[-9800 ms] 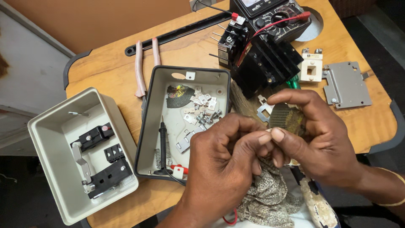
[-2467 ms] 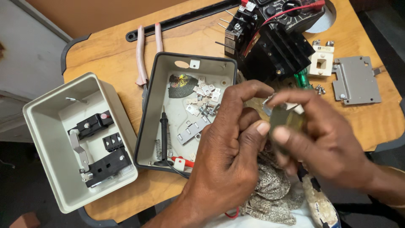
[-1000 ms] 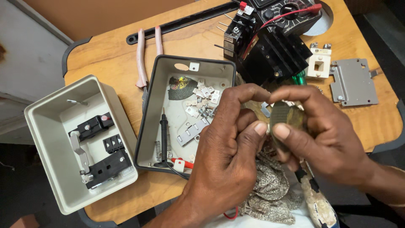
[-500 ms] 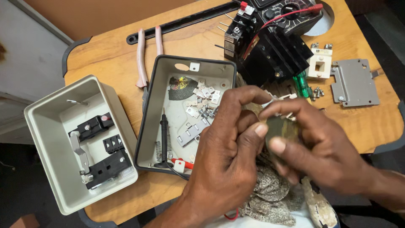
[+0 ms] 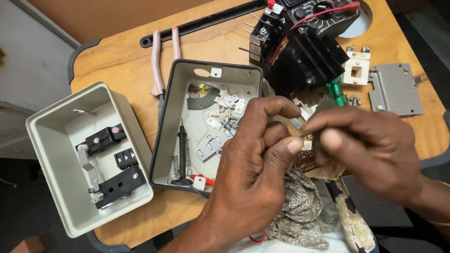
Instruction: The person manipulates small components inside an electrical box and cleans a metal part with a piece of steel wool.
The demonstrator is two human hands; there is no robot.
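Right now both hands meet over the bench's front edge, w/ a small metal part pinched between them. Left hand has thumb and forefinger closed on a thin, bright strip at its near end. Right hand is curled shut around something dark and flat, poss. a scrap of abrasive paper or a plate; motion blur there, so can't say which. Strip sits just beside the lid's right rim, above a patterned rag that hangs off the front edge.

Handling, as a judgement: strip looks light, stiff but thin, so it would bend if levered and skid out of dry fingers. Best grip is flat faces near one end, as the left hand has it, leaving the other end free.

Around them: open grey lid mid-bench holds loose contacts, a spring and a black probe. Switch box sits at the left edge. Pliers lie toward the back edge, black contactor at back right, grey plate near the right edge, green screwdriver between those two.
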